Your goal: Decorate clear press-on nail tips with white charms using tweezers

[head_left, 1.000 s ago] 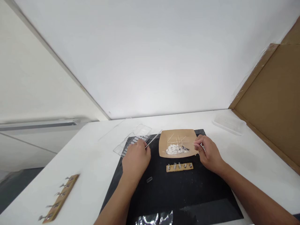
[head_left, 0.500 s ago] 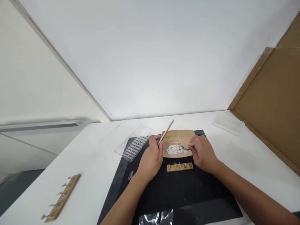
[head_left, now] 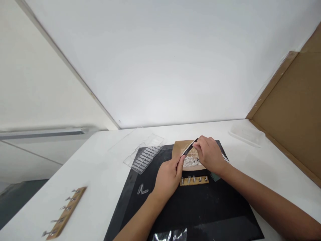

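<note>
My left hand [head_left: 169,174] is closed round the lower end of a slim nail file [head_left: 189,149], black on its face with a pale edge. The fingers of my right hand [head_left: 209,154] pinch near its upper end, so the file slants up to the right between both hands. Below it lies a brown paper sheet [head_left: 177,149] with a heap of white scraps [head_left: 191,162] and thin sticks on it. Just in front of the paper, a small wooden stand [head_left: 194,181] holds several clear nail tips. Whether a small piece sits under my right fingers is hidden.
A clear tray of nail tips [head_left: 146,157] overlaps the black mat [head_left: 195,207] at its left. Two loose clear pieces [head_left: 142,189] lie on the mat. Another wooden stand with metal pegs [head_left: 66,214] is far left. A transparent box [head_left: 247,135] stands back right, near the cardboard [head_left: 288,110].
My right hand has risen from the scraps and moved up to the file. My left hand has shifted right, and the file now shows its black face.
</note>
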`<state>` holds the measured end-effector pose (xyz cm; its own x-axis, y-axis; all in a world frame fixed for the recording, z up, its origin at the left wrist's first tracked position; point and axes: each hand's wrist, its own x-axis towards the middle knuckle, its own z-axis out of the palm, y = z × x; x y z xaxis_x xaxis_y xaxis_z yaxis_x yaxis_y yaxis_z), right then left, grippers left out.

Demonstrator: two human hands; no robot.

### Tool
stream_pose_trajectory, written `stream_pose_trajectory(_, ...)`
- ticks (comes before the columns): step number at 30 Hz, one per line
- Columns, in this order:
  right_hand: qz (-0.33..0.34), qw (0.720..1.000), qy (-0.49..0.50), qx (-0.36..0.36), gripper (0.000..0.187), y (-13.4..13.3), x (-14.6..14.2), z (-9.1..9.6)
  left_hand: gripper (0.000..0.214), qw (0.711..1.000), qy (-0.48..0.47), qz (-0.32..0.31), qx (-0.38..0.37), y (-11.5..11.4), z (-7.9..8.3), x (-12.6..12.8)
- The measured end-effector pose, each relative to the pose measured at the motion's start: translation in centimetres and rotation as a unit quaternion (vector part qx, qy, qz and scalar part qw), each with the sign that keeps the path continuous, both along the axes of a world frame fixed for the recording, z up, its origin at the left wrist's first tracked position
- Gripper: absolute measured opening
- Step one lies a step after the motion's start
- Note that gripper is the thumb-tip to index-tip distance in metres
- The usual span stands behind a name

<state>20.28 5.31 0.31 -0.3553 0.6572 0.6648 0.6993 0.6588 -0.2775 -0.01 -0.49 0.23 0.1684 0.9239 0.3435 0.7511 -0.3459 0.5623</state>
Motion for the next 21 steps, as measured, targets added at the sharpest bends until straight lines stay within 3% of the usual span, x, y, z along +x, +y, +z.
stream_pose_trajectory(10,0.016,0.999,-0.015,-0.029,0.031,-0.7,-2.0,-0.5,0.04,0.993,0.081,0.047,0.073,-0.3,-0.4,0.2)
stream_pose_trajectory(15,-0.02,0.999,0.009,-0.034,0.025,-0.6,-2.1,-0.5,0.04,0.989,0.108,0.052,0.088,-0.3,-0.5,0.3)
stream_pose_trajectory(19,0.04,0.998,-0.022,-0.044,0.024,-0.7,-2.2,-0.5,0.041,0.988,0.118,0.057,0.084,-0.5,-0.1,0.3)
stream_pose_trajectory(21,0.03,0.999,0.0,-0.044,0.023,-0.9,-2.3,-0.1,0.04,0.987,0.119,0.068,0.08,-0.7,0.3,0.2)
